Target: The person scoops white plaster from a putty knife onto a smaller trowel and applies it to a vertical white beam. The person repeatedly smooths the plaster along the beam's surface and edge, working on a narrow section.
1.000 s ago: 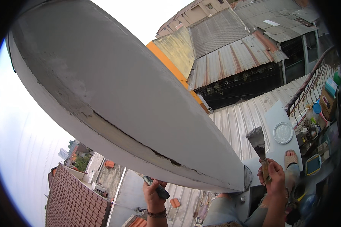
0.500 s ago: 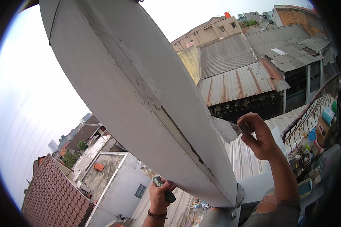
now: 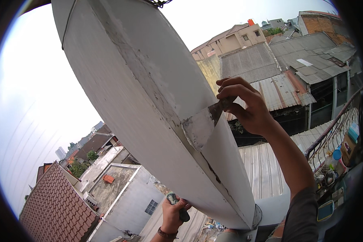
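A white pillar [image 3: 121, 109] rises from the lower right to the upper left, with a rough grey seam and a dark crack [image 3: 211, 167] along its edge. My right hand [image 3: 246, 107] pinches a putty knife [image 3: 201, 128] near the top of its blade. Pale filler coats the wide blade, which lies against the pillar's right face with its edge at the seam, just above the crack. Below the pillar's left side, my left hand [image 3: 172, 213] is closed around a tool with a dark rounded handle [image 3: 184, 215]; its other end is mostly hidden.
A wire [image 3: 71, 20] loops round the pillar's upper part. Beyond it lie a red tiled roof [image 3: 58, 197], a white-walled building [image 3: 125, 201] and rusty metal roofs [image 3: 278, 90]. At right, a curved railing [image 3: 330, 125] borders household clutter [image 3: 339, 169].
My right hand has moved up and left, bringing the putty knife from the pillar's right edge across its face to the seam. My left hand keeps its hold, and the view has shifted slightly.
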Action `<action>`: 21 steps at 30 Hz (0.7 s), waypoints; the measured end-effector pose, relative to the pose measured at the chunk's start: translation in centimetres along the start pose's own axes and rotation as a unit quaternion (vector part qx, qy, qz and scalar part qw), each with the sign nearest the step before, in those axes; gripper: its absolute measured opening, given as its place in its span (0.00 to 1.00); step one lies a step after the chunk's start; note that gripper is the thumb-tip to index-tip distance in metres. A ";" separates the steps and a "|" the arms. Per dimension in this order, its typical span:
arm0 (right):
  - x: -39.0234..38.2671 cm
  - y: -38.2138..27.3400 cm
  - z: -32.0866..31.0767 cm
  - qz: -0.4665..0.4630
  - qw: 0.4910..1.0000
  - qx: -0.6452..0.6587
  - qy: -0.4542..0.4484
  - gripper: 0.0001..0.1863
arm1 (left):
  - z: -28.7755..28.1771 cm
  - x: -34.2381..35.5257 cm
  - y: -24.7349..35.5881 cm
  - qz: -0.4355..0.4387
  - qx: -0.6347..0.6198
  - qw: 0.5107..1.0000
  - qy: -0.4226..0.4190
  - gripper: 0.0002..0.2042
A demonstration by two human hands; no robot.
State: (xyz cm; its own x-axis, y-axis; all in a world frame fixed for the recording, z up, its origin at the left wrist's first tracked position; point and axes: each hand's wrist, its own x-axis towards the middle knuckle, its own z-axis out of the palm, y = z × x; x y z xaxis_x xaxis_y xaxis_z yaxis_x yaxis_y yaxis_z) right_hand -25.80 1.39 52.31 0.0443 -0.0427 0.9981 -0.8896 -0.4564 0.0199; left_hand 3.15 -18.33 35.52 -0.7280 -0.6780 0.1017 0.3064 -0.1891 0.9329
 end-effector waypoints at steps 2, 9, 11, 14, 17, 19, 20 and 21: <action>0.2 0.1 0.4 0.002 1.000 0.021 0.000 0.14 | 0.2 -0.1 -0.1 0.003 0.001 1.000 0.006 0.10; 0.5 0.4 0.8 0.015 1.000 0.007 -0.014 0.16 | 0.0 -0.1 -0.5 0.005 0.008 1.000 0.015 0.09; 0.4 1.2 0.8 0.007 1.000 0.002 -0.027 0.17 | 0.0 0.0 -0.5 0.004 0.004 1.000 0.013 0.09; 1.0 1.4 1.1 -0.005 0.999 0.031 -0.018 0.15 | -0.3 0.1 -0.5 0.007 -0.007 1.000 -0.004 0.08; 1.4 2.2 0.9 -0.022 0.999 0.034 -0.024 0.16 | -0.7 0.2 -0.5 0.007 -0.012 1.000 -0.016 0.08; 1.4 2.5 0.6 -0.044 0.998 -0.008 -0.032 0.16 | 0.1 0.0 -0.2 0.008 -0.009 1.000 -0.003 0.08; 1.3 2.6 0.5 -0.055 0.998 -0.028 -0.034 0.16 | 0.3 -0.1 -0.1 0.007 0.000 1.000 0.003 0.08; 1.2 2.5 0.0 -0.053 0.997 -0.051 -0.031 0.16 | 0.4 0.0 -0.1 0.006 0.010 1.000 0.008 0.08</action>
State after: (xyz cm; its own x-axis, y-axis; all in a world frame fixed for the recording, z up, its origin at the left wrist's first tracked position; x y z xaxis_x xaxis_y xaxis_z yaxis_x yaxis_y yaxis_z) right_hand -27.98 0.14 53.59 0.1655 -0.0554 0.9847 -0.9198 -0.3690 0.1338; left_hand 2.91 -18.00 35.60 -0.7142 -0.6918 0.1064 0.3018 -0.1671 0.9386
